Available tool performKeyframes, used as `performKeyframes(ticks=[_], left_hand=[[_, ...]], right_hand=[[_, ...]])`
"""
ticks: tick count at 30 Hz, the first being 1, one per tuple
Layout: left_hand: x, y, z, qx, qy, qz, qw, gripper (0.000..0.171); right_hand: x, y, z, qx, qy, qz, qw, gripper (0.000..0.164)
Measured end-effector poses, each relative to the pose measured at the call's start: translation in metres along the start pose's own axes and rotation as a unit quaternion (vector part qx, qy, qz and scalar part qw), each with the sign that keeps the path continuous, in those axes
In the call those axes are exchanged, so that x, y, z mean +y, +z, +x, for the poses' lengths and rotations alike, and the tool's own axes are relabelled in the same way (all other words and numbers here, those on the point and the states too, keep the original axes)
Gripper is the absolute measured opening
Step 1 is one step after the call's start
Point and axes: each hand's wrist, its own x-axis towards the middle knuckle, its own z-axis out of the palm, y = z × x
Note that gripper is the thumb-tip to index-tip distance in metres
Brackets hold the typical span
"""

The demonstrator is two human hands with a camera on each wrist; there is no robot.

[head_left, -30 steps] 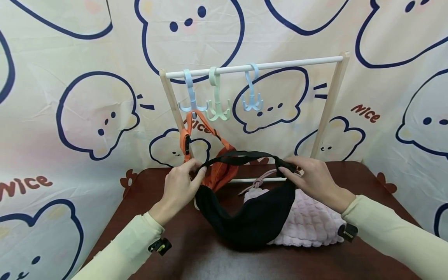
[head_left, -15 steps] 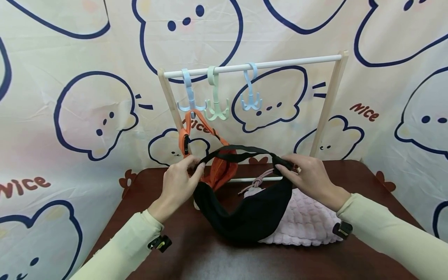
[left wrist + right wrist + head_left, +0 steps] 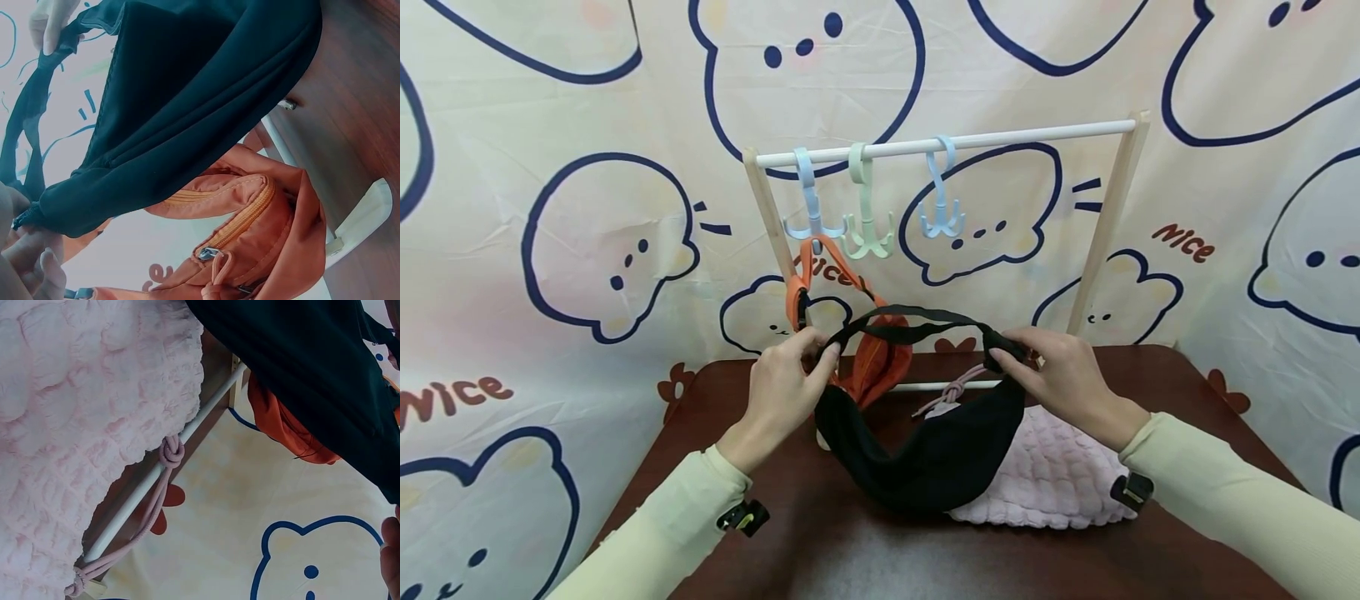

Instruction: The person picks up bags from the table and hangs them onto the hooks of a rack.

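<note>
I record the black bag [image 3: 917, 475] held up between both hands, in front of the rack [image 3: 1037, 133]; whether its underside touches the surface [image 3: 880, 567] I cannot tell. Its long axis runs left to right, the body sagging in a crescent with both ends turned up; its strap [image 3: 925, 313] arches above. The left grip [image 3: 778, 392] pinches the left end, the right grip [image 3: 1071, 379] the right end. I note the orange bag [image 3: 880, 362] hanging from the left blue hook [image 3: 809, 196], and the pink quilted bag [image 3: 1067, 467] behind the black one, partly hidden.
</note>
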Motion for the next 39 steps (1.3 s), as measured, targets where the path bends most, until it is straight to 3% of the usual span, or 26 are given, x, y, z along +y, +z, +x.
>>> performKeyframes(ticks=[39], left_hand=[[0.007, -0.014, 0.016, 0.025, 0.008, -0.01, 0.9996, 0.009]], right_hand=[[-0.004, -0.001, 0.024, 0.026, 0.019, 0.021, 0.999, 0.013]])
